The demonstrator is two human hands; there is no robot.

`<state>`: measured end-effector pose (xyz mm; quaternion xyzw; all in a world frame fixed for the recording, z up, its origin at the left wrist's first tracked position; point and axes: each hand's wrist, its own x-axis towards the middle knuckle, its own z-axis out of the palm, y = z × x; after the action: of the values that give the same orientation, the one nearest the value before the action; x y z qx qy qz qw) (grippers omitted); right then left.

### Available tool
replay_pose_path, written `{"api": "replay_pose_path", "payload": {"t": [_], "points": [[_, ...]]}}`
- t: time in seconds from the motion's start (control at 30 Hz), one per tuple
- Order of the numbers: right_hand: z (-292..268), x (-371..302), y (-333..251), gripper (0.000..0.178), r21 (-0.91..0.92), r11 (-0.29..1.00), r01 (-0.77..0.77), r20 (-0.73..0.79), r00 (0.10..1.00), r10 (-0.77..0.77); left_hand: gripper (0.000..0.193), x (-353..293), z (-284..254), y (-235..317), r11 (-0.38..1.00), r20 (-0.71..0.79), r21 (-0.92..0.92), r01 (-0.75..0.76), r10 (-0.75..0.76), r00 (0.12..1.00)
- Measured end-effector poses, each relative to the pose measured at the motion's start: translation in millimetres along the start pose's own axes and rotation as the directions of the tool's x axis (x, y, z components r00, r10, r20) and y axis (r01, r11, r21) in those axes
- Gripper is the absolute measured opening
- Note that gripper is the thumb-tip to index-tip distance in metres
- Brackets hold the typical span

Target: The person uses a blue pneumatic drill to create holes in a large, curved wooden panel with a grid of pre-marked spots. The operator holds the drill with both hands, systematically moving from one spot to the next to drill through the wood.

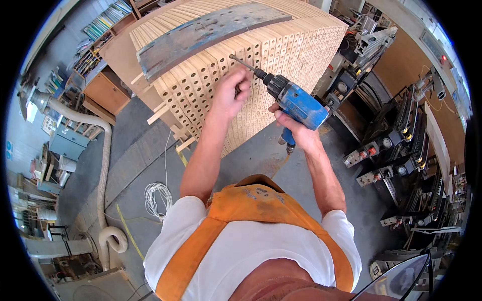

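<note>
My right hand (pixel 296 128) is wrapped round the grip of a blue drill (pixel 304 106) with a black chuck. A hose fitting shows under its handle. From the chuck a long bit (pixel 246 64) points up and left, its tip at a hole in the top rows of the wood stack's end face. Below and left of the bit is my left hand (pixel 232 93), fingers curled in; whether anything is in them is hidden. The stack of pale wooden pieces (pixel 296 45) has rows of round holes, several of them dark-rimmed. A worn blue-grey board (pixel 201 36) lies across its top.
Wooden strips (pixel 159 114) stick out at the stack's left side. On the floor lie a coiled white cable (pixel 157 199) and a ribbed hose (pixel 106 165). Machine parts with black rails (pixel 401 150) stand at the right. A wooden cabinet (pixel 106 91) is at the far left.
</note>
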<state>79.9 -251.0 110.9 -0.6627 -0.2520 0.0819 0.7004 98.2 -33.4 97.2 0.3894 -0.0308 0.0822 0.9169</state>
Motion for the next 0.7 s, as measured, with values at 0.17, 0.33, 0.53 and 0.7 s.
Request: {"api": "replay_pose_path", "payload": {"t": [0.17, 0.33, 0.53, 0.7], "points": [[2.7, -4.2, -1.8, 0.020, -0.260, 0.957, 0.130, 0.022, 0.991, -0.129, 0.017, -17.4, -32.1, -52.4, 0.912, 0.103, 0.189, 0.365, -0.388, 0.916], [4.6, -3.4, -0.1, 0.022, -0.307, 0.941, 0.141, 0.041, 0.990, -0.135, 0.032, -36.2, -40.4, -92.0, 0.873, -0.050, 0.044, 0.485, -0.483, 0.874], [2.2, -5.3, -11.4, 0.023, -0.402, 0.898, 0.176, 0.058, 0.984, -0.167, 0.031, -38.6, -39.3, -77.5, 0.893, -0.072, 0.108, 0.437, -0.431, 0.899], [3.7, -0.7, -0.2, 0.025, -0.245, 0.958, 0.149, 0.006, 0.988, -0.152, 0.030, -17.9, -22.2, -22.5, 0.986, 0.096, 0.111, 0.121, -0.132, 0.987]]}}
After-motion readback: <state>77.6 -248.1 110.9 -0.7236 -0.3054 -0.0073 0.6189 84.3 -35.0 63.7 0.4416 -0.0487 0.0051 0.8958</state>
